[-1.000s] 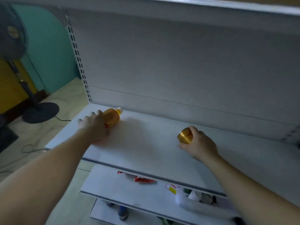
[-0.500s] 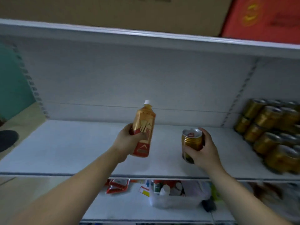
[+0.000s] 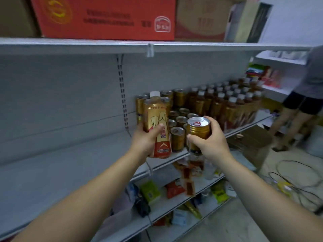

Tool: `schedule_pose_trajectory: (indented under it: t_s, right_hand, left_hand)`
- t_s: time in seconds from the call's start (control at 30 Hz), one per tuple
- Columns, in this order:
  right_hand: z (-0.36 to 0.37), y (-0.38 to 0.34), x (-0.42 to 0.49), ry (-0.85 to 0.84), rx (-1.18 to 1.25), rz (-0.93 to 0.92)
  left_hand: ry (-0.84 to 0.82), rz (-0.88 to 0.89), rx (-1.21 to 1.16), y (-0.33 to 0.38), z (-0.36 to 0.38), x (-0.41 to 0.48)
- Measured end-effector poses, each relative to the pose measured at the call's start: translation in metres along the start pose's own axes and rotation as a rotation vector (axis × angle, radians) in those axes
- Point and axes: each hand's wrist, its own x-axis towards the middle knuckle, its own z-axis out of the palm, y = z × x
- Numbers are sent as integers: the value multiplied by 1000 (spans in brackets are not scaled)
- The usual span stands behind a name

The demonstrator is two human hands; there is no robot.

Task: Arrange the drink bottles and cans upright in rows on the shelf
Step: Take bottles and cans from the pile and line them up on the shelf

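Gold and red, the bottle (image 3: 157, 112) is upright in the left hand (image 3: 143, 143), whose fingers and thumb wrap round its middle. The right hand (image 3: 213, 143) wraps round a gold can (image 3: 199, 131), also upright, just beside the bottle. Both arms reach forward and hold the drinks in the air at the front edge of the grey shelf (image 3: 52, 165). Behind them more cans (image 3: 177, 137) stand in rows on the shelf, with rows of bottles (image 3: 227, 106) toward its right end. A red box (image 3: 104, 18) sits on the top shelf. Snack packs (image 3: 151, 191) lie on the lower shelves. Cables (image 3: 288, 180) lie on the floor, near another person (image 3: 307, 102).
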Motion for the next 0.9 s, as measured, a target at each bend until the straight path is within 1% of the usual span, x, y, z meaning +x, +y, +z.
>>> schedule_pose_trajectory:
  t_s: [0.07, 0.2, 0.27, 0.4, 0.57, 0.67, 0.8, 0.9]
  right_hand:
    - [-16, 8, 16, 11, -6, 3]
    - [-28, 21, 60, 8, 26, 9]
    - [-26, 25, 86, -16, 19, 0]
    - [-12, 36, 140, -76, 7, -14]
    - [8, 44, 197, -162, -41, -113]
    - [22, 52, 229, -250, -3, -120]
    - [38, 68, 267, -439, -2, -144]
    - [46, 82, 287, -511, 23, -193]
  left_hand:
    - [0, 13, 60, -1, 24, 12]
    - [52, 144, 202, -2, 50, 42]
    - [58, 177, 248, -3, 55, 64]
    - [80, 184, 236, 1, 62, 118]
    - [159, 181, 224, 3, 66, 159]
    - [188, 194, 256, 2, 70, 165]
    - [222, 221, 256, -2, 83, 161]
    - [290, 231, 229, -7, 95, 159]
